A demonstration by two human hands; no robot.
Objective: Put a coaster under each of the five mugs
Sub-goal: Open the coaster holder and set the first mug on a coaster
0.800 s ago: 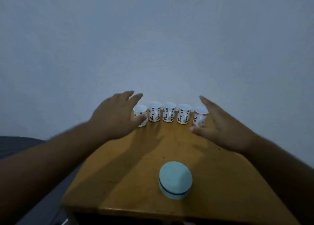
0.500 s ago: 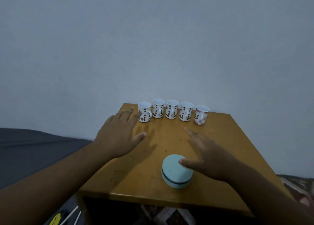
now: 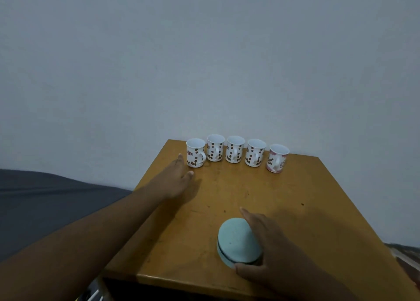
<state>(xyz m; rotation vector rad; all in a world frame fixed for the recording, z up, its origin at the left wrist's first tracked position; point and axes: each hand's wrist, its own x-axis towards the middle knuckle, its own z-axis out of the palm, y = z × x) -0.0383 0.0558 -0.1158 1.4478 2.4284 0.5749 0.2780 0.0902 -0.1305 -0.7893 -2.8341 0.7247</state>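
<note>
Several white mugs stand in a row along the far edge of the wooden table (image 3: 295,198). From left to right: a mug with brown bean prints (image 3: 195,153), three more like it (image 3: 235,152), and a pink-patterned mug (image 3: 277,158) at the right end. A stack of pale blue round coasters (image 3: 237,242) lies near the front edge. My right hand (image 3: 270,250) wraps the stack's right side, thumb at its front and fingers along its far side. My left hand (image 3: 175,180) lies flat and open on the table just in front of the leftmost mug.
A plain grey wall rises right behind the mugs. A dark grey cushion or mattress (image 3: 45,198) lies to the left of the table, lower down. The table drops off at its front and left edges.
Both hands have pulled back from the mug row. My right hand came down to the coaster stack and closed around its side. My left hand settled flat near the leftmost mug.
</note>
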